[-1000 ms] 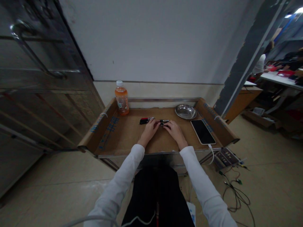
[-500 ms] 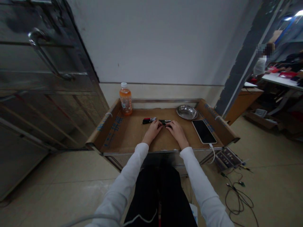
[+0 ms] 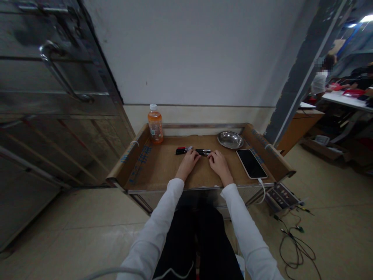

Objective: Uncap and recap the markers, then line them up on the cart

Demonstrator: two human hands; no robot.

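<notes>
Two small groups of pens lie on the cardboard lining point(image 3: 166, 167) of a cart's top. In the left group, dark pens point(image 3: 183, 151) lie with a red one among them, just beyond my left hand point(image 3: 190, 160). Between my hands is a second group of black pens point(image 3: 203, 151), side by side and roughly level. My left fingers are bent in at its left end. At its right end, the fingertips of my right hand point(image 3: 218, 160) pinch a black pen. Fingers partly hide the pen ends.
An orange drink bottle point(image 3: 155, 125) stands at the back left. A shallow metal dish point(image 3: 230, 139) and a phone point(image 3: 251, 163) on a white cable lie to the right. Raised cardboard sides point(image 3: 272, 151) edge the cart. Cables point(image 3: 297, 249) lie on the floor; a person point(image 3: 320, 77) is far right.
My right hand has shifted slightly to the right, showing more of the black pens between my hands. These pens now lie more evenly side by side. My left hand has hardly moved.
</notes>
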